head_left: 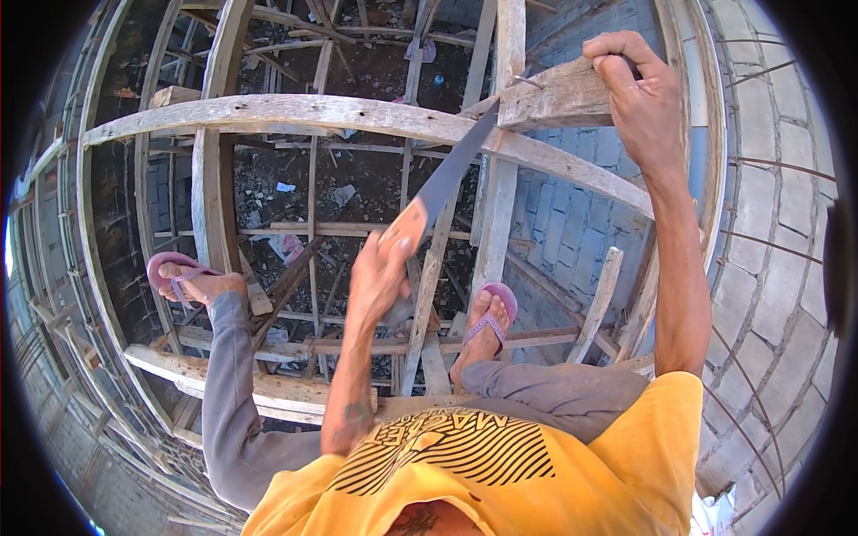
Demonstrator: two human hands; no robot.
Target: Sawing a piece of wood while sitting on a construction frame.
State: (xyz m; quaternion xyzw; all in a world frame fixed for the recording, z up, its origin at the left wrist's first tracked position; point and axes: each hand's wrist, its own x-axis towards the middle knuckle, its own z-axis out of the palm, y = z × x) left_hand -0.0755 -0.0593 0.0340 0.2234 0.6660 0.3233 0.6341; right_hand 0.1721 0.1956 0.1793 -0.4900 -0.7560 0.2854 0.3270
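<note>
My left hand [380, 277] grips the wooden handle of a hand saw [451, 170], whose grey blade angles up and to the right to the short weathered board [559, 103] at the upper middle right. My right hand [639, 98] is closed round that board's right end. A nail [527, 81] sticks out near the board's left part. Below the board runs a long horizontal timber [340, 113], crossing an upright post.
I am high on a timber framework [214, 179] above dirt ground scattered with debris [344, 195]. My feet, in purple flip-flops [174, 272], are on the frame, wide apart. A block wall [755, 268] with protruding rods is at the right. A lower beam [223, 380] runs beneath my legs.
</note>
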